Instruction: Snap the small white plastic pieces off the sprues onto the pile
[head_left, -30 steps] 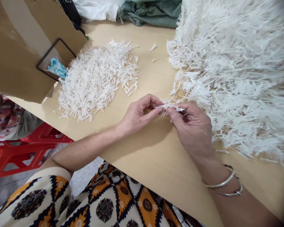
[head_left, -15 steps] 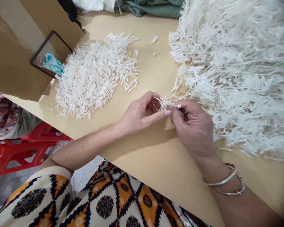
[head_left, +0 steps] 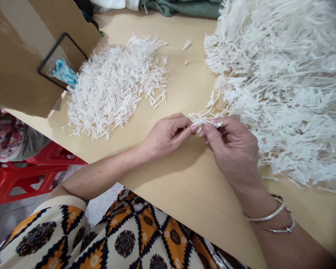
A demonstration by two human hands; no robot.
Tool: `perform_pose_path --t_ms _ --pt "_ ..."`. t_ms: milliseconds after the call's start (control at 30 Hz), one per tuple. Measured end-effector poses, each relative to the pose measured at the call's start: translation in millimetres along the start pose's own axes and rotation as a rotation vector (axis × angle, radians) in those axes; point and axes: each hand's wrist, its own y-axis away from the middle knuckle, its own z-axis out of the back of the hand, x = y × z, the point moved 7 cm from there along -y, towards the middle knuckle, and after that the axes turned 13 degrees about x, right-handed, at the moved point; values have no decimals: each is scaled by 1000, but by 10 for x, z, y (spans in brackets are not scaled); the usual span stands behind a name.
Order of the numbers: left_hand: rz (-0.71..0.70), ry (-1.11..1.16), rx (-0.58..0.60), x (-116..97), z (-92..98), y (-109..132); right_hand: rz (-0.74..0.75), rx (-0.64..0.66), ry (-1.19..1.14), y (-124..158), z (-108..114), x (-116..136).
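Note:
Between my two hands is a small white branched sprig [head_left: 204, 121], thin and plastic-looking. My left hand [head_left: 168, 136] pinches its left end between thumb and fingers. The thumb and fingers of my right hand [head_left: 232, 145] are closed on the sprig's other side, and small white tips stick out above the right thumb. My fingers hide part of the piece. To the right of my right hand spreads a large heap of long white sprigs [head_left: 285, 93]. Beyond my left hand lies a lower pile of short white pieces [head_left: 114, 86].
A cardboard box [head_left: 25, 48] stands at the left, with a black wire frame and a clear cup [head_left: 62, 73] holding something blue beside it. A few loose white pieces [head_left: 187, 45] lie between the piles. Green cloth [head_left: 182, 6] is at the back; red stools [head_left: 30, 173] are lower left.
My left thumb and fingers have closed onto the sprig, where they were more spread before. My right hand has shifted slightly right. The view has moved a little.

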Motion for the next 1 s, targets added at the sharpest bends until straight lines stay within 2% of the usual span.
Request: perform_pose_path --t_ms 300,467,667,800,1000 --pt "15 120 44 -18 -4 -21 62 -13 80 -1 2 47" --pt "123 190 35 74 -37 1 141 -16 165 13 1 129" --pt "191 411 -8 214 -91 23 235 -16 317 37 -3 243" --pt "192 473 -45 219 -60 20 185 -86 336 34 43 202" --pt "213 288 50 86 -19 13 42 -107 239 31 79 57"
